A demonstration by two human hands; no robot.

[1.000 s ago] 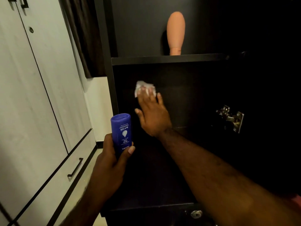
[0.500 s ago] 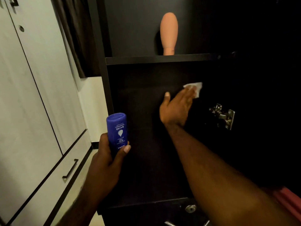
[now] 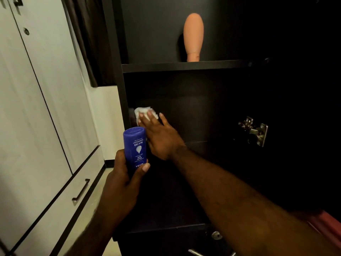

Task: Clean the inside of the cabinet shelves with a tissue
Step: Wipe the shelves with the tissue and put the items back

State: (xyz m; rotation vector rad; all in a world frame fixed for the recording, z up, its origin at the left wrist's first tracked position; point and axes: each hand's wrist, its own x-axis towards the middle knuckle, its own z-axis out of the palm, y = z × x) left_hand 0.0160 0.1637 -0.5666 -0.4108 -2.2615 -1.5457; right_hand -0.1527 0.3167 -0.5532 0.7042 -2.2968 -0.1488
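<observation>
White tissue (image 3: 145,112) is lying crumpled under the fingertips of the right hand (image 3: 160,137), deep in the lower compartment of the dark cabinet (image 3: 118,100), close to its left side wall. The right hand is reaching in with its fingers straight and slightly spread, pressing the tissue flat against the dark inner panel; whether that panel is the back wall or the shelf board cannot be told in the gloom. The forearm is stretching in from the lower right across the compartment.

The left hand (image 3: 120,185) is staying outside the cabinet front, its fingers and thumb curling round 1 blue lotion bottle (image 3: 135,148), which is standing upside down in the grip, its white print reading inverted. The bottle is partly covering the near edge of the right hand.

Above, 1 upper shelf (image 3: 184,65) is carrying a peach-coloured rounded object (image 3: 193,36), standing upright on its narrow end. A metal hinge (image 3: 255,131) is gleaming on the right inner wall, well apart from the tissue. To the left, pale wardrobe doors (image 3: 46,108) with 1 dark drawer handle (image 3: 81,189) are running along the wall, and a dark curtain (image 3: 83,34) is hanging between them and the cabinet.
</observation>
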